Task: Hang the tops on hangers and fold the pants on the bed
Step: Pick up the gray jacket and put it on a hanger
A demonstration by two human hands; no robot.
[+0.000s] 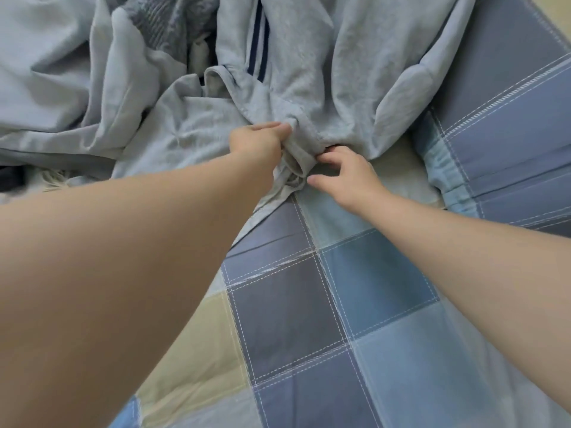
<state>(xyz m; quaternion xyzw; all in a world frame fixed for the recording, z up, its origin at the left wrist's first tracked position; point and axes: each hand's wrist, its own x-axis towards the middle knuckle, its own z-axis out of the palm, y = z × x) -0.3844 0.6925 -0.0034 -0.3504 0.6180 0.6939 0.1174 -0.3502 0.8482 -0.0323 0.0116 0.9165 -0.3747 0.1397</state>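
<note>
Grey pants [309,88] lay on the bed [309,304]. Your left hand [256,143] pinched them; your right hand [346,176] touched them, fingers [331,156] spread.

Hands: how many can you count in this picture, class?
2. The left hand grips the bunched grey garment; the right hand is beside it, fingers at the same fabric.

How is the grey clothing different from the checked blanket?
The grey clothing is plain with dark stripes; the checked blanket has blue and cream squares. The grey clothing is crumpled, bunched in the left hand; the checked blanket lies smooth. Both are soft cloth.
</note>
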